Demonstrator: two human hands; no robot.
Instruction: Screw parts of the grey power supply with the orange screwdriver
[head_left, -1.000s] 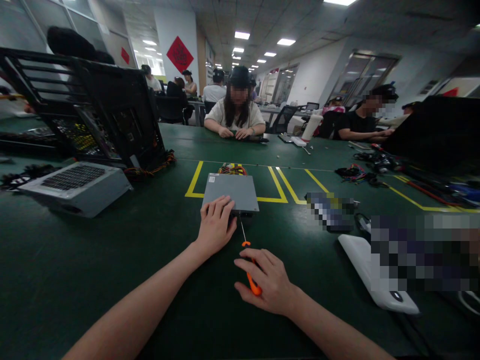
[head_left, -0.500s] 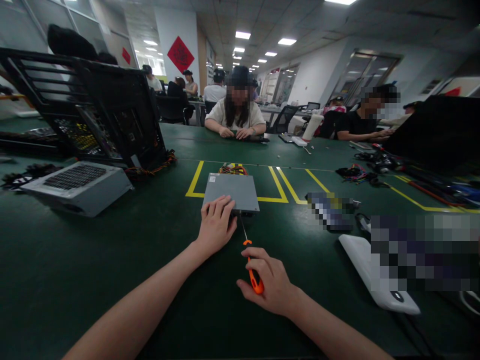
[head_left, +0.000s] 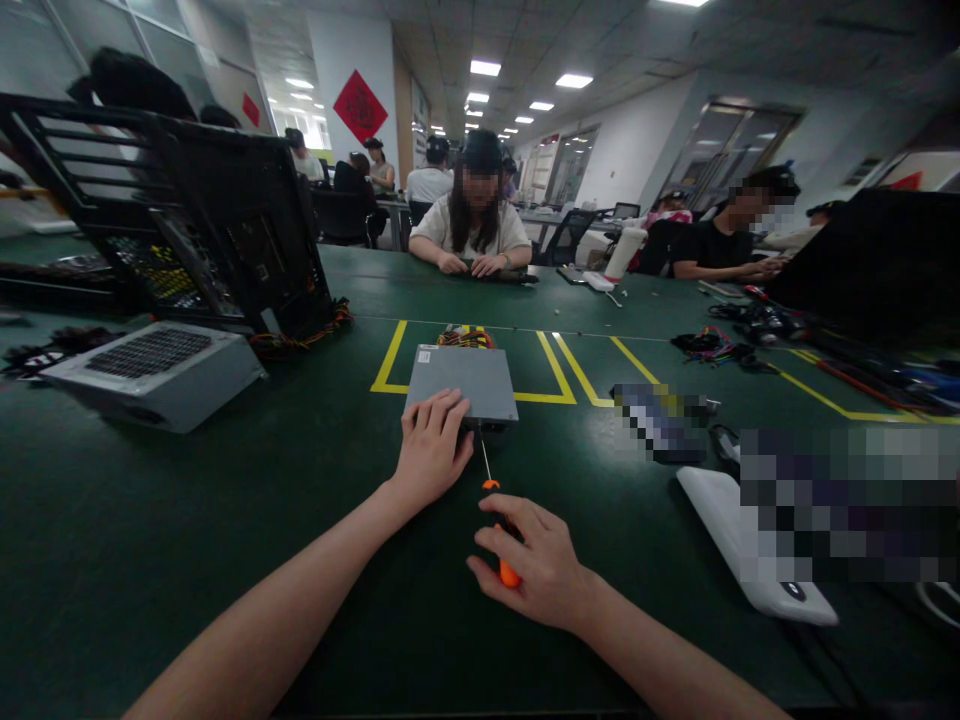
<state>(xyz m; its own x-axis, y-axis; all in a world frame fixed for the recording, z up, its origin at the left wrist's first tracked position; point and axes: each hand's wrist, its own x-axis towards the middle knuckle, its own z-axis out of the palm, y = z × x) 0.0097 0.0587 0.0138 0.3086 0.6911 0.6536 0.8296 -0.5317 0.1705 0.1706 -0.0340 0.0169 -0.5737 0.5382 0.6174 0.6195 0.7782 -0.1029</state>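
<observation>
A grey computer power supply [head_left: 474, 378] lies on the green table before me, a small white label at its far left corner. My left hand [head_left: 430, 440] grips its near left edge, fingers resting over the top and thumb down by the front side. In my right hand [head_left: 534, 560] is an orange-handled screwdriver [head_left: 509, 570], held loosely with the fingers curled about the handle. Its thin shaft points away from me to the near side of the power supply. The tip meets the shadowed front, where a screw cannot be made out. Bundled coloured cables [head_left: 466, 338] emerge behind the unit.
On the left stand a second power supply [head_left: 161, 375] and an open black computer case [head_left: 225, 230]. Yellow tape [head_left: 547, 398] marks the table. To the right lie a white power bank-like object [head_left: 750, 545] and loose cables [head_left: 709, 345]. A person [head_left: 471, 225] sits opposite.
The fingers of my right hand have shifted round the screwdriver handle, which has turned a little. My left hand and the power supply stay in place.
</observation>
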